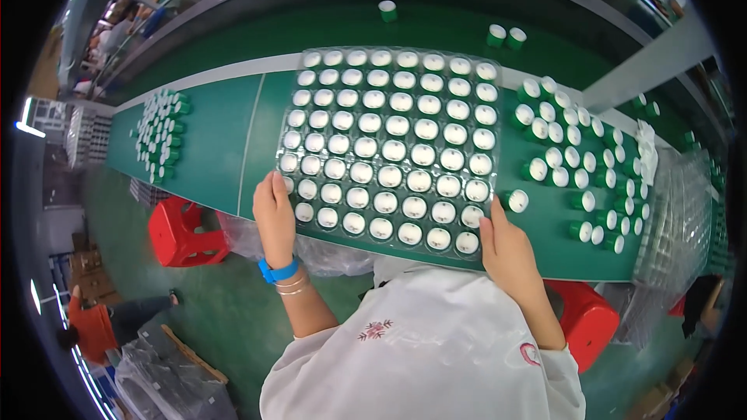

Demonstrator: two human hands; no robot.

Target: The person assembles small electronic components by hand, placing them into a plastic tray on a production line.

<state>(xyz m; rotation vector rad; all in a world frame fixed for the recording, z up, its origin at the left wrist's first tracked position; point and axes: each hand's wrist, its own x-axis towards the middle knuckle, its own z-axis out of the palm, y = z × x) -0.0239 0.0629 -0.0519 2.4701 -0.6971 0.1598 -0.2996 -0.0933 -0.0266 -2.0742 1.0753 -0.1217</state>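
A clear plastic blister tray [424, 250] lies in front of me on the green table. Rows of small green cylindrical pieces with white tops [398, 126] fill its pockets. My left hand [274, 214] grips the tray's left edge near the front corner, thumb on the rim; a blue band circles that wrist. On the opposite side, my right hand [510, 245] is closed on the right edge near the front corner. The fingers under the rim are partly hidden on both sides. One loose green piece [517, 201] stands just beyond my right hand.
Many loose green pieces [573, 135] stand to the right, with stacked clear trays [675, 210] beyond. Another cluster [159, 136] sits at the table's left end. A green belt [443, 27] along the far side carries a few pieces. Red stools [175, 233] flank me.
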